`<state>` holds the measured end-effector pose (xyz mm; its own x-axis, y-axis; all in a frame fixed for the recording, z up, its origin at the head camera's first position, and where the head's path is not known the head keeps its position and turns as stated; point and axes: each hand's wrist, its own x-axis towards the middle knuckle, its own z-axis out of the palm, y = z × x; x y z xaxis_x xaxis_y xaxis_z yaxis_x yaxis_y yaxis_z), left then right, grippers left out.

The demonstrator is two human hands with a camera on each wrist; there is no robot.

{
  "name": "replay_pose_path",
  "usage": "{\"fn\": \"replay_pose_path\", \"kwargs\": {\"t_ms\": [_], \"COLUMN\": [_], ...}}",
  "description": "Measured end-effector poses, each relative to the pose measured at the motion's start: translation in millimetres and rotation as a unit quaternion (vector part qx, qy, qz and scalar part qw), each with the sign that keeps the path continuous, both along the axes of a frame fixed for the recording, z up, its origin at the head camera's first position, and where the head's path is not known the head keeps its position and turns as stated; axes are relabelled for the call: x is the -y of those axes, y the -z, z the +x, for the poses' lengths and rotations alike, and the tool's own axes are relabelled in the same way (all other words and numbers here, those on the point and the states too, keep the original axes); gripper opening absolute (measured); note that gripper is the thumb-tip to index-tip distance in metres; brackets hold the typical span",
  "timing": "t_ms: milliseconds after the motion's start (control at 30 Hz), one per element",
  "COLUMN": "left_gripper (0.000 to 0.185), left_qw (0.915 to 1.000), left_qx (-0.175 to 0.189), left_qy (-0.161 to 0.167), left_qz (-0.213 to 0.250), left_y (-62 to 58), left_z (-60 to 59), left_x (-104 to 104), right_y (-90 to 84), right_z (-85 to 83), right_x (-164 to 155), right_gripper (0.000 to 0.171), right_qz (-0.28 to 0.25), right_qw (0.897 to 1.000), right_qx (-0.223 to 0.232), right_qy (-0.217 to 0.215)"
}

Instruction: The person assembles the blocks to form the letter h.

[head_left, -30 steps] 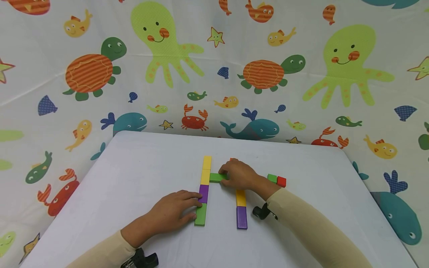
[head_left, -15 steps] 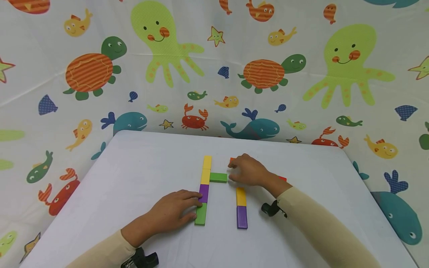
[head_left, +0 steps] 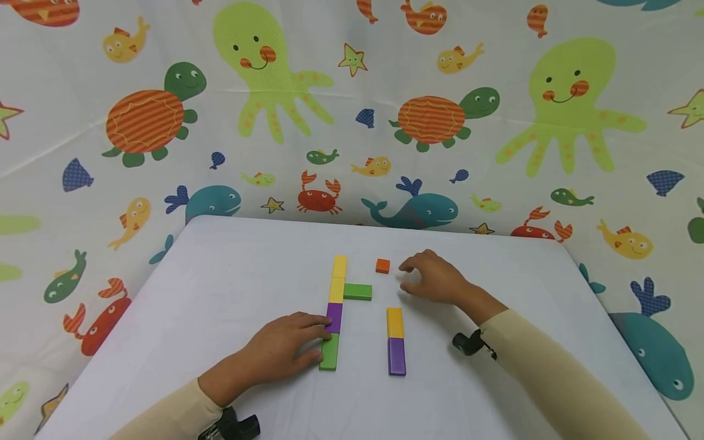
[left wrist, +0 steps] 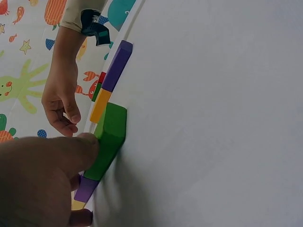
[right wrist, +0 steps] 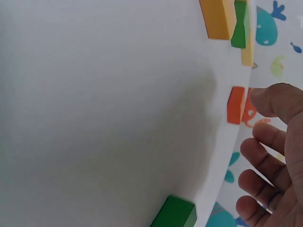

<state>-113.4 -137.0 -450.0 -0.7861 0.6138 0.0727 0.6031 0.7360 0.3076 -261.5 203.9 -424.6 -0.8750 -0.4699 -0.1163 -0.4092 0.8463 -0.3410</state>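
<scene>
Left hand [head_left: 286, 348] rests flat on desk [head_left: 220, 287], fingers straight, tips touching purple block [head_left: 333, 317] and green block [head_left: 329, 352] at near end of left column; nothing gripped. Column runs far to yellow blocks [head_left: 338, 277]. Green crossbar block [head_left: 358, 291] lies sideways, touching column's right side. Right hand [head_left: 431, 278] hovers just right of small orange block [head_left: 382, 266], fingers loosely curled, holding nothing, apart from block. Yellow-and-purple pair [head_left: 396, 341] lies near right, between hands.
</scene>
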Motion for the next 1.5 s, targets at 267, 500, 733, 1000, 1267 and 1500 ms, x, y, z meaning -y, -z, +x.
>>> {"fn": "replay_pose_path", "kwargs": {"t_ms": [267,500,733,1000,1267,1500], "left_gripper": [0.03,0.031,0.031,0.031,0.03,0.03], "left_qw": [1.0,1.0,1.0,1.0,1.0,1.0], "left_qx": [-0.002,-0.001,0.004,0.004,0.002,0.002], "left_qy": [0.0,0.002,0.0,0.0,0.001,0.002], "left_qz": [0.002,0.001,-0.001,0.001,-0.001,0.0], "left_y": [0.6,-1.3,-0.6,0.9,1.7,2.2], "left_z": [1.0,1.3,0.5,-0.2,-0.8,-1.1], "left_x": [0,0,0,1,1,1], "right_y": [6.2,9.4,6.3,9.8,14.4,15.7], "right_z": [0.4,3.0,7.4,12.9,15.1,16.5], "right_x": [-27,-45,-57,-73,-84,-90], "right_gripper": [0.044,0.044,0.046,0.046,0.047,0.049], "right_qz": [-0.001,0.0,-0.004,-0.012,-0.003,-0.003], "right_qw": [1.0,1.0,1.0,1.0,1.0,0.999], "right_qx": [0.004,0.006,0.002,-0.012,-0.004,0.007], "right_qy": [0.017,0.016,0.015,0.013,0.023,0.033]}}
